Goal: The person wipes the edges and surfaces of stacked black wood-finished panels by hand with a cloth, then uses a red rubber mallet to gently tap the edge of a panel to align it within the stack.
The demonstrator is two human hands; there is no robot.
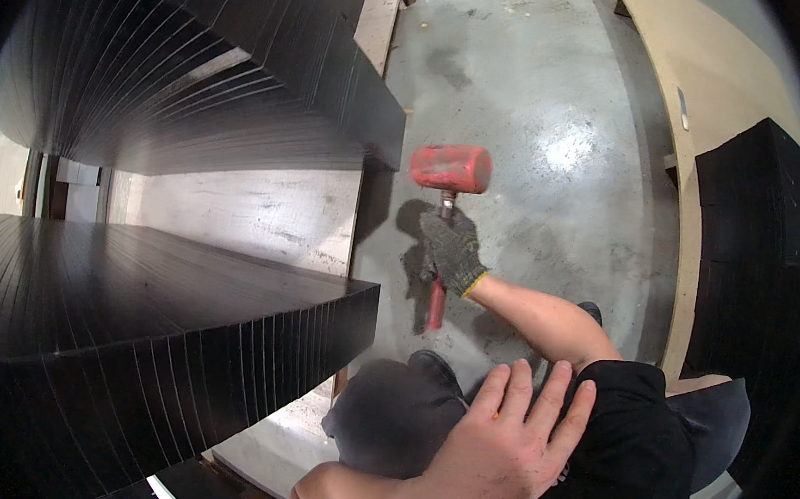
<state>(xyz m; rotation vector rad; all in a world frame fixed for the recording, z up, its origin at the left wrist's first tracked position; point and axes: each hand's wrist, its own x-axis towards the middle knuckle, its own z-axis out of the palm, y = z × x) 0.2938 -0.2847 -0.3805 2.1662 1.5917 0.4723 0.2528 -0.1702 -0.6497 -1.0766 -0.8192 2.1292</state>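
Note:
A red mallet (452, 168) hangs over the grey floor in the middle, its cylindrical head pointing away from me and its red grip toward me. My right hand (454, 251), in a dark knit glove with a yellow cuff, is wrapped around the handle just below the head. Bare and close to my body, my left hand (522, 430) shows its back, with the fingers apart in front of my black shirt. Nothing is visibly held in it, though a tiny orange spot shows between two fingers. The palm side is hidden.
Two stacks of thin black boards, a far one (325, 124) and a near one (320, 337), stand at left on a pale platform (254, 211). More black boards (754, 293) stand at right behind a light wooden edge (686, 269). Grey floor (541, 92) runs between them.

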